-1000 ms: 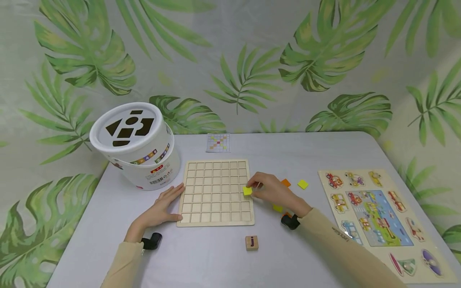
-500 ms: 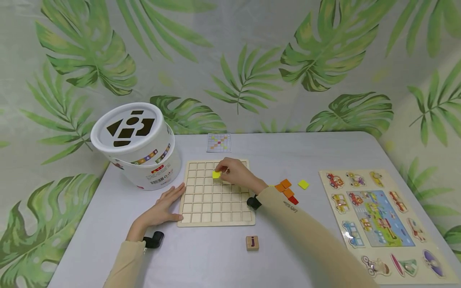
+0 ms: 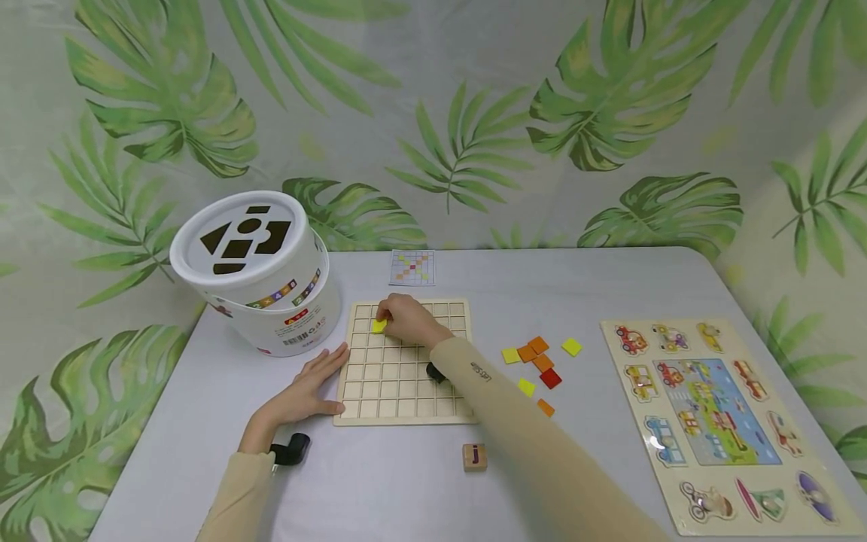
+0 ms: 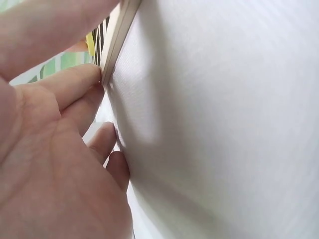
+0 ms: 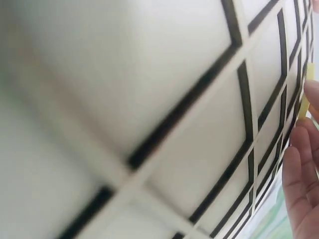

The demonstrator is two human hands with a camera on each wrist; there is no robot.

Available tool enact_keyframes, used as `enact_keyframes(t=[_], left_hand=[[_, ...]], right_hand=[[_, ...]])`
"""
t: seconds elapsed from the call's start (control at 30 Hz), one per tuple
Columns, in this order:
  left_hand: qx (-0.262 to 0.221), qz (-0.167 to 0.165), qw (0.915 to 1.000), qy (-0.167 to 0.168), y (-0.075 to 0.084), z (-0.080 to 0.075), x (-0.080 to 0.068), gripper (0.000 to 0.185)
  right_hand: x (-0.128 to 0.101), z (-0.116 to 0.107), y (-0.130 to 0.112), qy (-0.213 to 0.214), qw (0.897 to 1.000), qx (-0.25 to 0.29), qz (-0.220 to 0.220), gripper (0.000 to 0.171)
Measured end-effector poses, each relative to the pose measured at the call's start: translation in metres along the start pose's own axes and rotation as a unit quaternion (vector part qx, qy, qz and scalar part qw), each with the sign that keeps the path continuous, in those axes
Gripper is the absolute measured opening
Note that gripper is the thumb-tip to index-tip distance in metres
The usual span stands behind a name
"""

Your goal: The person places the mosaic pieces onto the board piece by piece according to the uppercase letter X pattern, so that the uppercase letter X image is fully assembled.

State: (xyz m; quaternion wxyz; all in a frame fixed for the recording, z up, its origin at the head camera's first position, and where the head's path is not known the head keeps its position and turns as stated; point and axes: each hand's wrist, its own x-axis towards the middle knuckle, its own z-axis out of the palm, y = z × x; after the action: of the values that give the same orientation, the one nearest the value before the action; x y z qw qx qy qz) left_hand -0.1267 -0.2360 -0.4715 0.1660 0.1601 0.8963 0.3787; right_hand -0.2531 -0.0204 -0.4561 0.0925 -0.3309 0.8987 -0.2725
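Note:
A square wooden grid board [image 3: 389, 391] lies on the table in front of the person. My right hand [image 3: 409, 318] pinches a yellow square tile [image 3: 379, 326] over the board's upper left cells; in the right wrist view the tile [image 5: 305, 102] shows as a thin yellow edge between thumb and fingers. Along the board's left edge rests my left hand [image 3: 308, 388], fingers spread, fingertips and thumb against the rim. The left wrist view shows its fingers [image 4: 82, 84] touching the side of the board [image 4: 119, 40]. Part of the grid is hidden under the right hand and sleeve.
Loose yellow, orange and red tiles [image 3: 551, 378] lie right of the board. A small pattern card [image 3: 412, 268] sits behind it, a white bucket [image 3: 271, 301] at back left. A wooden block with a letter [image 3: 475, 458] is in front; a vehicle puzzle [image 3: 731, 482] lies far right.
My right hand has carried the yellow tile leftward from the board's right edge to its upper left cells. The left hand has stayed at the left rim.

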Motion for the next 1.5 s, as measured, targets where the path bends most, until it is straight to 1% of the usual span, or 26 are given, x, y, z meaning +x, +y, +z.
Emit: enact_keyframes(t=[0.13, 0.27, 0.37, 0.53, 0.73, 0.93, 1.17, 1.23, 1.3, 1.4, 1.47, 1.5], left_hand=[[0.001, 0.007, 1.0000, 0.001, 0.000, 0.000, -0.001, 0.090], [0.007, 0.019, 0.9998, 0.002, 0.000, 0.000, -0.001, 0.090], [0.008, 0.027, 0.9996, 0.003, 0.000, 0.000, -0.001, 0.089], [0.002, 0.018, 0.9998, 0.001, 0.001, -0.001, 0.000, 0.090], [-0.004, -0.001, 1.0000, 0.000, -0.001, -0.001, 0.002, 0.090], [0.002, -0.002, 1.0000, 0.000, -0.002, -0.002, 0.001, 0.090], [-0.011, -0.001, 0.9999, 0.005, -0.002, -0.002, 0.002, 0.090], [-0.013, 0.002, 0.9999, 0.005, -0.002, -0.002, 0.001, 0.090], [-0.010, 0.004, 0.9999, 0.003, -0.003, -0.001, 0.001, 0.090], [-0.005, 0.002, 1.0000, -0.003, -0.002, -0.001, 0.001, 0.090], [-0.004, -0.003, 1.0000, -0.006, -0.001, 0.000, 0.002, 0.090], [-0.004, -0.004, 1.0000, -0.007, -0.001, 0.000, 0.002, 0.090]], right_hand=[[0.005, 0.003, -0.003, -0.008, 0.999, -0.038, 0.010, 0.017], [0.008, 0.002, -0.007, -0.008, 0.999, -0.049, 0.020, 0.019], [0.009, 0.001, -0.008, -0.012, 0.998, -0.045, 0.033, 0.018], [0.009, -0.001, -0.010, -0.020, 0.998, -0.036, 0.056, 0.015], [0.011, 0.003, -0.011, -0.015, 0.996, -0.064, 0.055, 0.017], [0.013, 0.006, -0.017, -0.007, 0.994, -0.087, 0.067, 0.013], [0.013, 0.006, -0.023, -0.002, 0.991, -0.108, 0.077, 0.007], [0.011, 0.005, -0.022, -0.003, 0.993, -0.093, 0.078, 0.007], [0.009, 0.002, -0.019, -0.002, 0.996, -0.049, 0.077, 0.006], [0.002, -0.007, -0.010, 0.003, 0.997, 0.044, 0.066, 0.010], [-0.005, -0.017, -0.002, 0.008, 0.992, 0.108, 0.057, 0.012], [-0.009, -0.023, 0.002, 0.013, 0.990, 0.131, 0.048, 0.014]])
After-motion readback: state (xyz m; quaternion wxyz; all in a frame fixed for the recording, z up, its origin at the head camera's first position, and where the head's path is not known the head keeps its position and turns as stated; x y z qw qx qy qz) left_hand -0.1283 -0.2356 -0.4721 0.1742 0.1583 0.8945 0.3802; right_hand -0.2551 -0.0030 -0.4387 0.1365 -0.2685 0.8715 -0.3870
